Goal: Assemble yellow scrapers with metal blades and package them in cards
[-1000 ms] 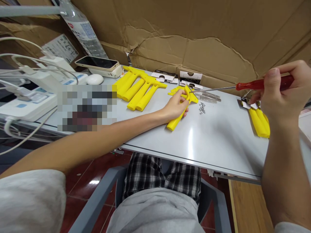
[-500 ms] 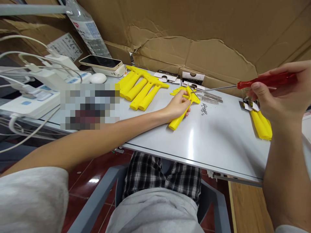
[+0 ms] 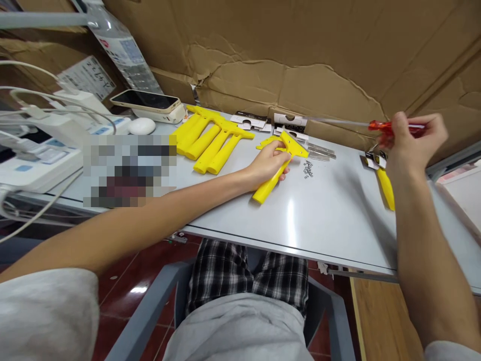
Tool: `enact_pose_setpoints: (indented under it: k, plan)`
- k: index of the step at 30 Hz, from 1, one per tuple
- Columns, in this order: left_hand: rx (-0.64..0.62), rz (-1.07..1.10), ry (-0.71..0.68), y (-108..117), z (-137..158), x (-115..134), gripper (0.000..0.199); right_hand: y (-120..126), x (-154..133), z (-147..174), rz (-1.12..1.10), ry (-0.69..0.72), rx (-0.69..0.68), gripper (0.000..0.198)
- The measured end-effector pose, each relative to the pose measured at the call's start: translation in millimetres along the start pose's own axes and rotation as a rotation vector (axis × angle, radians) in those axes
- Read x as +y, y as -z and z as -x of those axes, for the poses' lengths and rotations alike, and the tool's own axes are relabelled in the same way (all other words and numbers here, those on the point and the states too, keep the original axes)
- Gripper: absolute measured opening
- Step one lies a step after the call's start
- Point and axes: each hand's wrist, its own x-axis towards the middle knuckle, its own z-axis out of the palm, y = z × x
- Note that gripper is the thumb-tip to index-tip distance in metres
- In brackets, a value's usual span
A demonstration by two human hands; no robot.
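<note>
Left hand (image 3: pixel 268 163) wrapped round a scraper (image 3: pixel 264 187), right hand (image 3: pixel 411 143) clutching a raised screwdriver (image 3: pixel 379 125) — a careless sweep could scatter the loose screws (image 3: pixel 308 169) nearby.

Out across the pale tabletop (image 3: pixel 338 230) they lay: yellow handles (image 3: pixel 204 141) lined up side by side, small metal pieces (image 3: pixel 308 169) loosely scattered, thin metal strips (image 3: pixel 322 152) just behind those! The left end carried a white power strip (image 3: pixel 22 176) with a white oval object (image 3: pixel 142 126) near it; rightward lay another yellow piece (image 3: pixel 386 188).
</note>
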Motion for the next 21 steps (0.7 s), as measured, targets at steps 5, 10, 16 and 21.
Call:
enact_pose_setpoints:
  k: [5,10,16,21]
  plan:
    - [-0.029,-0.001,-0.014,0,3,2,0.014,5,57,1,0.071,-0.400,-0.032,0.046]
    - [-0.033,-0.043,-0.041,0,5,5,0.009,18,80,12,0.155,-0.454,-0.183,0.054]
    - [0.007,-0.030,-0.036,4,0,8,0.018,29,85,10,0.703,-0.161,-0.467,0.041]
    - [0.025,0.028,-0.069,9,-6,6,0.013,21,74,8,0.901,-0.019,-0.581,0.033]
